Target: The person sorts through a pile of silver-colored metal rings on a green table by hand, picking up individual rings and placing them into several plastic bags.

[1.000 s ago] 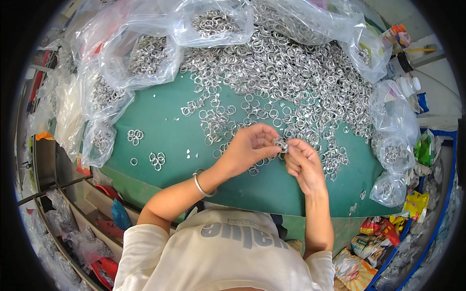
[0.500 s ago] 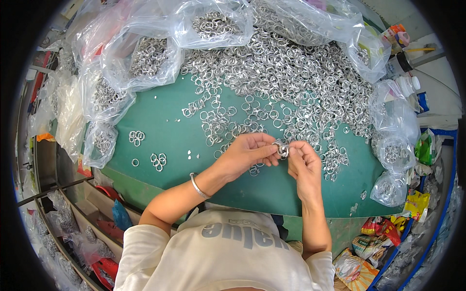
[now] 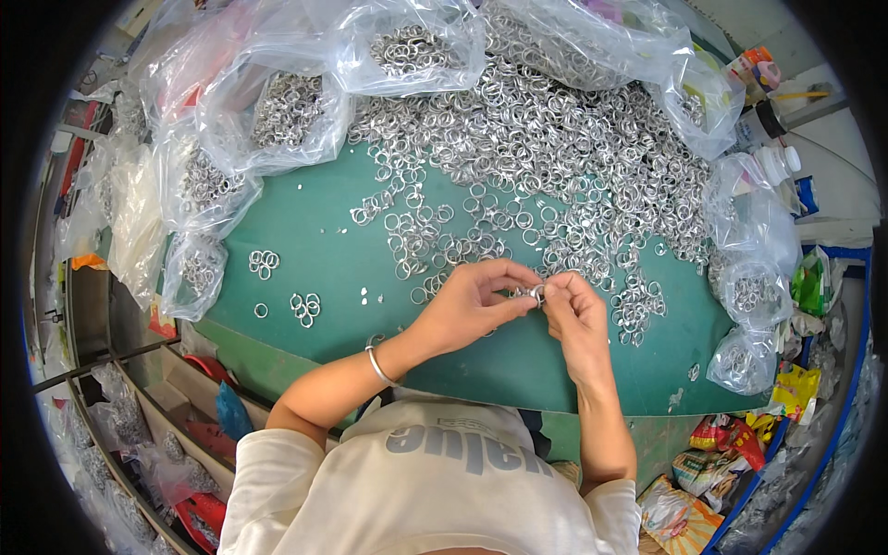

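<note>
Over the green tabletop point(image 3: 347, 250), my left hand point(image 3: 474, 301) is closed on a few silver rings point(image 3: 524, 291) with fingers curled and thumb pressed in. My right hand point(image 3: 575, 316) meets it fingertip to fingertip, pinching a silver ring point(image 3: 538, 294) at the edge of that bunch; the fingers partly hide it. Just beyond both hands spreads a large heap of loose silver rings point(image 3: 573, 139). Off to the left lie two small ring clusters point(image 3: 304, 310) point(image 3: 264, 264) and a single ring point(image 3: 261, 310).
Clear plastic bags of rings point(image 3: 287, 111) line the far and left edges; smaller bags point(image 3: 745, 361) stand on the right. Tiny white bits point(image 3: 372, 296) dot the table. Drawers point(image 3: 171, 398) are at lower left. Colourful packets point(image 3: 703, 472) lie at lower right, beside a white bottle point(image 3: 777, 165) farther up.
Both hands have come slightly nearer my body. The left fingers have curled further around the rings, which now show less between the hands.
</note>
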A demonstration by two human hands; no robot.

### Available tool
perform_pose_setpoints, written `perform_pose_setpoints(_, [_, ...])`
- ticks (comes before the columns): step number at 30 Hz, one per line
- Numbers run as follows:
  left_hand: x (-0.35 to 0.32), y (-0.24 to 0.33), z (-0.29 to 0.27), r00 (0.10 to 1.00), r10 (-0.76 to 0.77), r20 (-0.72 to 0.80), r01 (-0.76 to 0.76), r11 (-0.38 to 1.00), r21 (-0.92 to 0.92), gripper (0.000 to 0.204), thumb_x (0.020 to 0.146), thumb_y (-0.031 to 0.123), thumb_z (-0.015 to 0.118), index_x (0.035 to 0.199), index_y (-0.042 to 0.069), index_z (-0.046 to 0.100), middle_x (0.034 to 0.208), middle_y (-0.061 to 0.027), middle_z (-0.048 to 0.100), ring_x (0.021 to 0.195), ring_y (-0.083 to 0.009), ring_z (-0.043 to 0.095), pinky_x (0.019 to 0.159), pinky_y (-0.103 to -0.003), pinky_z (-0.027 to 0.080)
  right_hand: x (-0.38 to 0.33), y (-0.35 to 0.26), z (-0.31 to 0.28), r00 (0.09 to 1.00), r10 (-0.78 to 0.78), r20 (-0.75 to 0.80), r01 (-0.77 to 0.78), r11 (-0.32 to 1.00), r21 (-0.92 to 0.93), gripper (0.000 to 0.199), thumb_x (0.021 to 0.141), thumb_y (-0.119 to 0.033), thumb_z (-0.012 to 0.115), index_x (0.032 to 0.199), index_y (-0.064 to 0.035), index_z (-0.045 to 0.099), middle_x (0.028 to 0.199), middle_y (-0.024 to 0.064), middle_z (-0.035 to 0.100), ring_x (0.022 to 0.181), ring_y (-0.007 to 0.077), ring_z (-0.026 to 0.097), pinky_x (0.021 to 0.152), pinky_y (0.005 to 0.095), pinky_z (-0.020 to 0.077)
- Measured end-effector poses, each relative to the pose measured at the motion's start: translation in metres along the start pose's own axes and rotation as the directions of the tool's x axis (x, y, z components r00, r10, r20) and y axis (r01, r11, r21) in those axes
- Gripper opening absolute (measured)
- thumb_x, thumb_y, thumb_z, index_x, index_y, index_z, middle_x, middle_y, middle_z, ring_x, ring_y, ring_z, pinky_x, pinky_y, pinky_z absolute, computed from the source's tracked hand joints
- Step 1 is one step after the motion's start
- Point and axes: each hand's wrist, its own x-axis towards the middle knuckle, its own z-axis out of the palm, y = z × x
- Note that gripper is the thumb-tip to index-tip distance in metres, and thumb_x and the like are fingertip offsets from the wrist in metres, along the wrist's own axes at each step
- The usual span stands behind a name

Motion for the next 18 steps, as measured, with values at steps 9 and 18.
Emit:
perform_pose_setpoints(9, [0.003, -0.005, 0.000, 0.997, -0.016, -0.081, 0.002, 0.985, -0.170, 0.020, 0.090, 0.004, 0.059, 0.107, -0.006, 0.063, 0.098, -0.0095, 0.066, 0.085, -0.0147, 0.065, 0.075, -0.026, 0.056, 0.000, 0.014, -0.003, 0.987, -0.142, -0.073, 0.136, 0.988, -0.079, 0.014, 0.096, -0.016, 0.053, 0.092, -0.0032, 0.057, 0.068, -0.0064, 0.047, 0.059, 0.0015, 0.037, 0.050, 0.0190, 0.0289])
perform_pose_setpoints(18, [-0.005, -0.001, 0.008, 0.955, 0.251, -0.161, -0.190, 0.928, 0.322, 0.015, 0.091, 0.004, 0.057, 0.104, -0.003, 0.063, 0.100, -0.0071, 0.061, 0.084, -0.0120, 0.061, 0.068, -0.024, 0.052, -0.001, 0.000, -0.002, 0.971, -0.214, 0.109, 0.231, 0.954, -0.190, 0.013, 0.095, -0.015, 0.054, 0.096, -0.0019, 0.056, 0.072, -0.0026, 0.052, 0.067, 0.0033, 0.043, 0.057, 0.0197, 0.0341])
